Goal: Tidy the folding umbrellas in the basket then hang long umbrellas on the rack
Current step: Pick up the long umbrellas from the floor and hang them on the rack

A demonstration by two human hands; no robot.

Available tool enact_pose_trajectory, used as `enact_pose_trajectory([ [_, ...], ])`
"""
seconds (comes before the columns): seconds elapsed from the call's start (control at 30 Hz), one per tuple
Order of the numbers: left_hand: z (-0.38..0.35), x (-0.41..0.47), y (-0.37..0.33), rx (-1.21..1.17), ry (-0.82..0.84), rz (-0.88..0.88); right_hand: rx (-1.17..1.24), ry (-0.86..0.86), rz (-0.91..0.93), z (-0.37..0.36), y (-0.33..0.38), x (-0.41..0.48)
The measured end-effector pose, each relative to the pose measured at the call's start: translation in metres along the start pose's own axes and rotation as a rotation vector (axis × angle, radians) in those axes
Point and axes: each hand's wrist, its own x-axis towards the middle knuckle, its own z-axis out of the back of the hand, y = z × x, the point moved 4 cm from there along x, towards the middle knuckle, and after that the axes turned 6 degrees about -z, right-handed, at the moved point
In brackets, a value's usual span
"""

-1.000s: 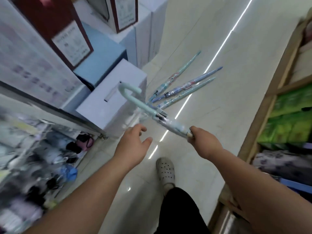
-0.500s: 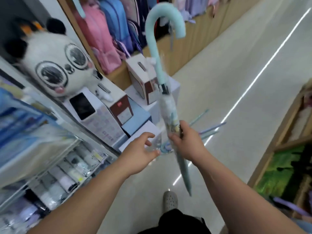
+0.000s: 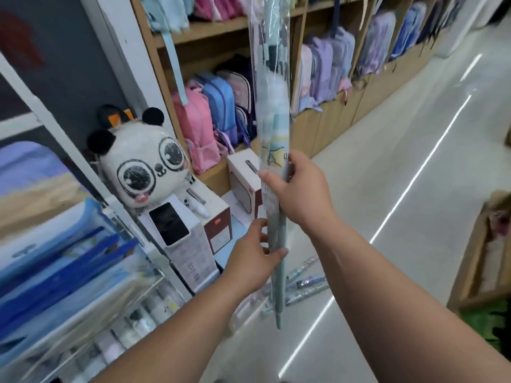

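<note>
I hold a long mint-green umbrella [image 3: 272,111] in a clear plastic sleeve upright in front of me; its handle is out of view above the frame and its tip points down. My right hand [image 3: 300,193] grips its middle. My left hand [image 3: 253,261] is lower down, with its fingers and thumb closed around the shaft. Three more long umbrellas [image 3: 302,284] lie on the floor behind my hands. The folding umbrellas [image 3: 130,330] lie in a wire basket at lower left, blurred.
A panda plush [image 3: 141,164] and boxed goods [image 3: 182,239] stand at the left. Wooden shelves [image 3: 210,29] with backpacks run along the back. The aisle floor [image 3: 387,189] stretches to the right, with a wooden shelf unit [image 3: 478,258] at the far right.
The umbrella has risen higher, so its hooked handle has left the top of the frame. My left hand has closed onto the lower shaft. The view has tilted up.
</note>
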Motion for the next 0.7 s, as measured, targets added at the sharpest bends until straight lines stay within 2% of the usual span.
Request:
enact_pose_trajectory([
  [0.13,0.033,0.007,-0.004,-0.028,-0.020,-0.058,0.027,-0.024,-0.002,-0.016,0.037,0.001],
  [0.33,0.081,0.016,-0.018,0.009,-0.020,-0.226,0.222,0.035,0.005,-0.025,0.066,-0.006],
  [0.5,0.136,0.039,-0.065,-0.123,-0.050,-0.354,0.330,0.200,-0.016,-0.024,0.060,-0.012],
  [0.7,0.193,0.061,-0.121,-0.170,-0.108,-0.413,0.336,0.394,0.094,-0.057,0.067,0.009],
])
